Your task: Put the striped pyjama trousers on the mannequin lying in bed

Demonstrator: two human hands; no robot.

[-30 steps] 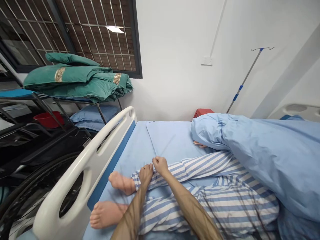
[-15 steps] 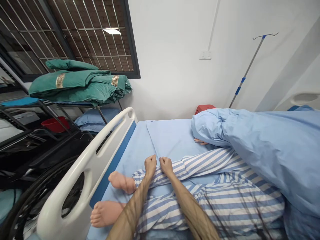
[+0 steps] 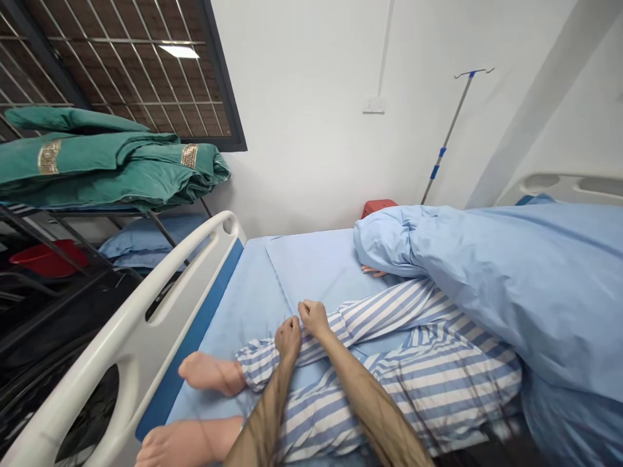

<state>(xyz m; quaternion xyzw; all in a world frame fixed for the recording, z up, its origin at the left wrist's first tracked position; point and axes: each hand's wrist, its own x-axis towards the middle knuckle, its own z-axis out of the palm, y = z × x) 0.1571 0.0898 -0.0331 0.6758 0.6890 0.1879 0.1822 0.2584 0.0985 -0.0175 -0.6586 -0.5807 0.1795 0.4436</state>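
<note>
A person's left hand (image 3: 288, 338) and right hand (image 3: 314, 318) bend over a striped pyjama trouser leg (image 3: 384, 318) on a hospital bed, the two just apart. The fingers (image 3: 291, 327) of the left hand are curled closed on the blue-and-white cloth near the cuff, and those of the right hand are likewise curled down into it, the fabric apparently pinched in both, though the fingertips are hidden beneath the knuckles. The trouser leg lies directly under the fingers and runs away to their right, toward a pale blue quilt (image 3: 511, 292) bunched over the upper body of a lying figure. Just left of the fingers, a bare foot (image 3: 211, 374) sticks out of the cuff, and a second bare foot (image 3: 180, 446) lies below it, nearer the camera. Beyond the fingers, a hand (image 3: 374, 271) of the lying figure peeks from under the quilt's edge on a light blue bed sheet (image 3: 311, 275). Left of the fingers runs a white bed rail (image 3: 127, 337), and past it, a metal rack (image 3: 92, 211) carries folded green quilts (image 3: 97, 162) above a blue pillow (image 3: 150, 245) and a red basin (image 3: 46, 258). Far beyond the fingers, a red stool (image 3: 378, 207) and an IV pole (image 3: 450, 136) stand against the wall, below and right of a wall socket (image 3: 373, 105)
</note>
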